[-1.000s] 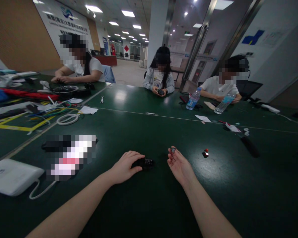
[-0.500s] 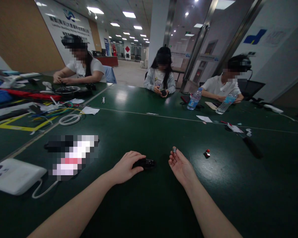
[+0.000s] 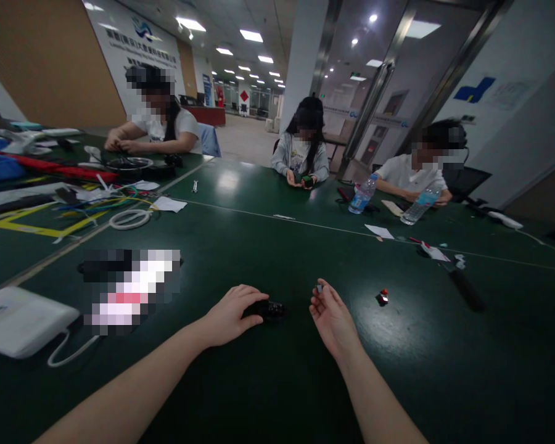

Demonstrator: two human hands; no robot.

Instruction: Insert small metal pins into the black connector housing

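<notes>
My left hand [image 3: 231,316] rests on the table with its thumb and fingers closed round one end of a dark, elongated object [image 3: 274,309]. The other end of this object sticks out to the right; its kind is hard to make out. Between thumb and fingertips, my right hand [image 3: 330,317] pinches a small silvery-grey piece [image 3: 319,287], raised just right of the dark object. The palm faces partly up. On the table to the right of this hand lies a small red and silver piece [image 3: 383,298].
A white power bank-like box [image 3: 25,324] with a cable lies at left, beside a blurred-out bright screen [image 3: 134,290]. Cables and papers crowd the far left. Two water bottles [image 3: 363,194] stand at the far right. Three people sit across the green table [image 3: 240,240].
My right hand has tilted its small piece slightly lower and to the left. The left hand keeps its hold on the dark object. The whole view has shifted a little.
</notes>
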